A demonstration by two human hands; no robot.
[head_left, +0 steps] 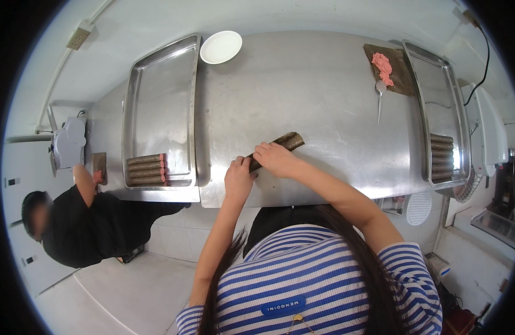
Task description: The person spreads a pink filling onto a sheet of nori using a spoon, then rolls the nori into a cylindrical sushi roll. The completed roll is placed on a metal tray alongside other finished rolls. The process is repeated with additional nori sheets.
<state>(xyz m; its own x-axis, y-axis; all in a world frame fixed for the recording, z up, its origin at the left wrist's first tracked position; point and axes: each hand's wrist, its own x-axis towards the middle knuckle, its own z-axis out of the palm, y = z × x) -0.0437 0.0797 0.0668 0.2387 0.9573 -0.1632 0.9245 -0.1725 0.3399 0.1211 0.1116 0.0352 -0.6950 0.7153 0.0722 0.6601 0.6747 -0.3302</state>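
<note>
Near the front of the steel table, both my hands are closed around a dark green seaweed roll that lies slantwise. My left hand grips its lower left end, and my right hand holds it around the middle. The far right end of the roll sticks out past my right fingers. What is inside the roll cannot be made out.
Left stands a steel tray with several seaweed rolls; a right-hand tray holds more rolls. A white bowl, pink paste on a seaweed sheet and a spoon lie farther back. A co-worker works at left.
</note>
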